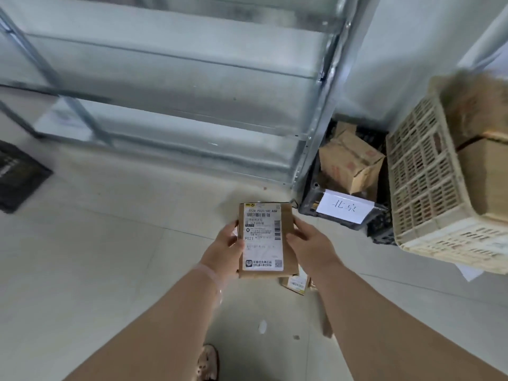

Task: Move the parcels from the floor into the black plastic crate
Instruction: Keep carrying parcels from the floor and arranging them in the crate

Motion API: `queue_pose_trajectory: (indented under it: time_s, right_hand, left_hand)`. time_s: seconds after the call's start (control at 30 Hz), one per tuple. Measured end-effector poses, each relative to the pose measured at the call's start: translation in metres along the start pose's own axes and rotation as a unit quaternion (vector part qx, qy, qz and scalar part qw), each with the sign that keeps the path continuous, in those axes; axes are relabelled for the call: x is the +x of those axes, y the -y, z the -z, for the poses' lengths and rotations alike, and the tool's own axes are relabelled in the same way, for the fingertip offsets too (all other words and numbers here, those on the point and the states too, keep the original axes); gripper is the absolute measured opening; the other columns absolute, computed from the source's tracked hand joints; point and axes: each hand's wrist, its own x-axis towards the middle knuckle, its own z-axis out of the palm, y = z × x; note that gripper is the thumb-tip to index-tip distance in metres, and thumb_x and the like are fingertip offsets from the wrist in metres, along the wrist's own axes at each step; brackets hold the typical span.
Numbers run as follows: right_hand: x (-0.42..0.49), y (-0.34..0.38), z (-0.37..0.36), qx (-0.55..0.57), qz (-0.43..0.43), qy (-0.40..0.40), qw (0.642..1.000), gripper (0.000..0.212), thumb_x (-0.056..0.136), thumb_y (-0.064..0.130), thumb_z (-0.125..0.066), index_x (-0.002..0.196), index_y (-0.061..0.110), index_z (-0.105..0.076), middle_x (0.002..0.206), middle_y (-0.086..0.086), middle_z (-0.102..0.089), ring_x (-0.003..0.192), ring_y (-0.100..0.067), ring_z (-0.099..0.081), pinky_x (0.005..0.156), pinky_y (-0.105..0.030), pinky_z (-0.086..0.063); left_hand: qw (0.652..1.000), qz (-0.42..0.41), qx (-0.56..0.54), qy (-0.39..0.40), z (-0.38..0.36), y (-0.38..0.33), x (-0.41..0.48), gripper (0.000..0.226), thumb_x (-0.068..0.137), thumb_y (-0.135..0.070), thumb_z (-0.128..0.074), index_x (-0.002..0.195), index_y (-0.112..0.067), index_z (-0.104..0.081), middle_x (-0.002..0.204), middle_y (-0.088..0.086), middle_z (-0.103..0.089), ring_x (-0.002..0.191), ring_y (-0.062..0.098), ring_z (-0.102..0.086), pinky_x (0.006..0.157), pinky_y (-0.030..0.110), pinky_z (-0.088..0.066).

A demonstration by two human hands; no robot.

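Both hands are on a flat brown parcel, held up off the floor, label facing the camera. The left hand clasps its left edge, thumb over the label's margin; the right hand clamps the right edge, fingers curled against the cardboard. So the grasp is made on both sides and the parcel is in the air at centre frame.

This looks like the carry step: picked up, not yet delivered. The black plastic crate sits at about two o'clock from the parcel, tucked against the foot of the metal shelving, with a white paper sign on its near wall. The next move, by my reckoning, calls for a swing up and to the right, over that near wall, then a drop beside what is already inside.

Inside the black crate lies a brown cardboard box, tilted, with more cardboard behind it. At three o'clock a cream plastic crate stands touching the black one, holding larger brown boxes, blurred.

Down at five o'clock, partly hidden under the held parcel, another small parcel waits on the tiles. A second dark crate shows at nine o'clock, contents unreadable.
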Motion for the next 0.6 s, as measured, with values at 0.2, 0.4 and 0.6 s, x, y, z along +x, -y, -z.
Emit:
queue_pose_trajectory:
  time_s: [0.2, 0.4, 0.6]
  right_hand:
    - [-0.044, 0.081, -0.06, -0.029, 0.049, 0.068, 0.996, 0.046, 0.093, 0.023, -0.051, 0.132, 0.047, -0.052, 0.113, 0.012, -0.068, 0.098, -0.013, -0.064, 0.079, -0.029, -0.051]
    - [-0.085, 0.15, -0.158, -0.046, 0.072, 0.116, 0.989, 0.044, 0.094, 0.015, -0.053, 0.131, 0.038, -0.056, 0.105, 0.008, -0.07, 0.09, -0.015, -0.068, 0.067, -0.026, -0.053]
    - [-0.121, 0.238, -0.296, -0.086, 0.115, 0.14, 0.98, 0.042, 0.095, 0.018, -0.052, 0.133, 0.037, -0.055, 0.103, 0.006, -0.07, 0.092, -0.017, -0.067, 0.079, -0.034, -0.056]
  left_hand:
    - [0.995, -0.015, -0.075, -0.066, 0.092, -0.025, -0.06, 0.047, 0.1, -0.009, -0.039, 0.138, -0.036, -0.038, 0.108, -0.003, -0.064, 0.084, 0.008, -0.063, 0.056, 0.029, -0.053]
    - [0.986, -0.009, -0.143, -0.088, 0.207, -0.025, -0.096, 0.046, 0.1, -0.01, -0.039, 0.136, -0.038, -0.038, 0.107, -0.002, -0.067, 0.094, 0.02, -0.067, 0.072, 0.042, -0.059]
    - [0.98, -0.029, -0.165, -0.108, 0.367, -0.035, -0.116, 0.045, 0.1, -0.01, -0.037, 0.136, -0.037, -0.038, 0.108, 0.002, -0.065, 0.093, 0.021, -0.066, 0.069, 0.04, -0.058]
